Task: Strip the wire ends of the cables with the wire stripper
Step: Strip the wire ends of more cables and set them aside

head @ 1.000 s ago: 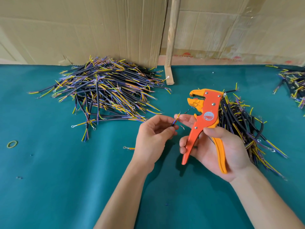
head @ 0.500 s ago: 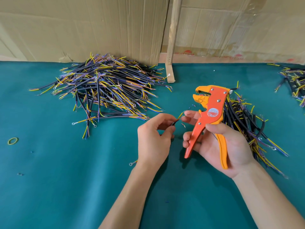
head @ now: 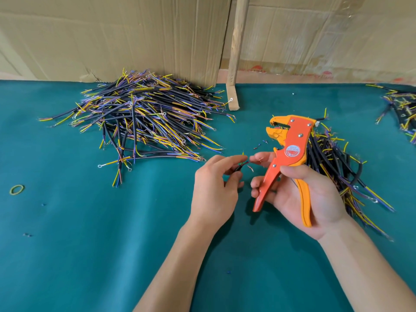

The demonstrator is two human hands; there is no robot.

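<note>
My right hand (head: pixel 299 194) grips an orange wire stripper (head: pixel 290 154) by its handles, jaws pointing up and left, and they stand apart. My left hand (head: pixel 213 188) pinches a short black cable (head: pixel 239 168) whose coloured wire ends stick out toward my right fingertips. The cable's ends lie just below and left of the stripper's jaws, not between them. A large heap of black cables with yellow, blue and purple ends (head: pixel 146 122) lies at the back left. A second pile of cables (head: pixel 342 167) sits behind my right hand.
Green cloth covers the table (head: pixel 90 244). Cardboard sheets (head: pixel 135 37) and a wooden stick (head: pixel 235 52) stand along the back edge. A third cable pile (head: pixel 403 109) lies at the far right. A yellow rubber band (head: pixel 16 189) lies at the left. Small insulation scraps (head: pixel 258 145) dot the cloth.
Both hands and the stripper have shifted slightly right and down in view. The left hand's fingers have worked the cable's ends; the cable's tail no longer shows below the wrist.
</note>
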